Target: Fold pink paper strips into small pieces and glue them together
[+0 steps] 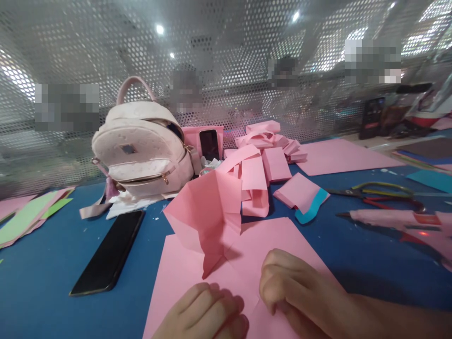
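Observation:
My left hand [208,313] is at the bottom middle with its fingers curled in, low over a pink paper sheet [176,278]. Over the right part of the same sheet, my right hand [293,287] is closed, knuckles up, thumb tucked below. Whatever is in either hand is hidden by the fingers. A faint crease shows in the paper between the hands. Just beyond them a folded pink paper piece [208,212] stands upright on the sheet, its creased panels spread and its lower end narrowing to a point.
A pink backpack [141,146] and a black phone [109,254] are at left. Folded pink papers [254,174] pile up beyond. Scissors [381,192] and a pink glue gun [399,221] with a lit red light lie right. A perforated metal screen [226,61] stands behind.

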The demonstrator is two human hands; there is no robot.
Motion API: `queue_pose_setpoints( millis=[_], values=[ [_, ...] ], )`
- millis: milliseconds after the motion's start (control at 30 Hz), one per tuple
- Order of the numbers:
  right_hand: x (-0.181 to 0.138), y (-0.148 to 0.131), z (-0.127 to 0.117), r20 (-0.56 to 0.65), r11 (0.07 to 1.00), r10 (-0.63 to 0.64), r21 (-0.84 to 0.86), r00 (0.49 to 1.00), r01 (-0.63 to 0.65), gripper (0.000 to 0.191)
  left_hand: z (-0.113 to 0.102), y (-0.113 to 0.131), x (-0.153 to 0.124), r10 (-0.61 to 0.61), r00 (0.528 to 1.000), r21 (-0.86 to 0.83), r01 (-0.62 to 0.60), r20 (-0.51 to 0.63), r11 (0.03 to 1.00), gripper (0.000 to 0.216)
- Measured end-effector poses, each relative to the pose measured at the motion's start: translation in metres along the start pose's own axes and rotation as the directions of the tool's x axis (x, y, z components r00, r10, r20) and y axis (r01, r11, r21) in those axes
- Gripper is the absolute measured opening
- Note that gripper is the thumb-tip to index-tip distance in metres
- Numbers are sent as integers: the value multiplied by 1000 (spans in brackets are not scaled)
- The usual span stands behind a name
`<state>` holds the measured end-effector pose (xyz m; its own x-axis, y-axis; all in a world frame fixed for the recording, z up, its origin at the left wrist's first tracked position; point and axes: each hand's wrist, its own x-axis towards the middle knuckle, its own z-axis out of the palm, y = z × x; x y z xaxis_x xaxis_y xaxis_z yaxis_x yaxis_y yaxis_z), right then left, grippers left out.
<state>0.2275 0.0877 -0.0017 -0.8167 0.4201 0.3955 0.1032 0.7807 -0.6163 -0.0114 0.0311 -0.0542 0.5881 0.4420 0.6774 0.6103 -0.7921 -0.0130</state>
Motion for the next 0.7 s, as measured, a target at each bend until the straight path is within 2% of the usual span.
queue_pose_setpoints(
  millis=[133, 267, 367, 500, 700],
  values=[
    [0, 1, 1, -25, 1000, -16, 21, 1000, 16, 24, -1, -2, 8, 59, 998, 51, -60, 9, 997, 22],
    [-3, 3, 4, -33, 999, -22, 30, 999, 23, 23, -4, -1, 12, 30, 1000, 76, -30, 0, 997, 26],
    [-5, 6, 5, -44, 998, -20, 51, 999, 22, 22, -7, -1, 12, 27, 998, 93, -32, 56, 995, 27],
    [-7, 6, 6, -44, 996, 2, 86, 999, 2, 21, -8, -4, 10, 90, 989, 105, -103, 120, 989, 31],
    [-7, 5, 6, -38, 997, -19, 78, 999, 21, 15, -10, -3, 14, 133, 987, 153, -145, 85, 977, 38]
  ],
)
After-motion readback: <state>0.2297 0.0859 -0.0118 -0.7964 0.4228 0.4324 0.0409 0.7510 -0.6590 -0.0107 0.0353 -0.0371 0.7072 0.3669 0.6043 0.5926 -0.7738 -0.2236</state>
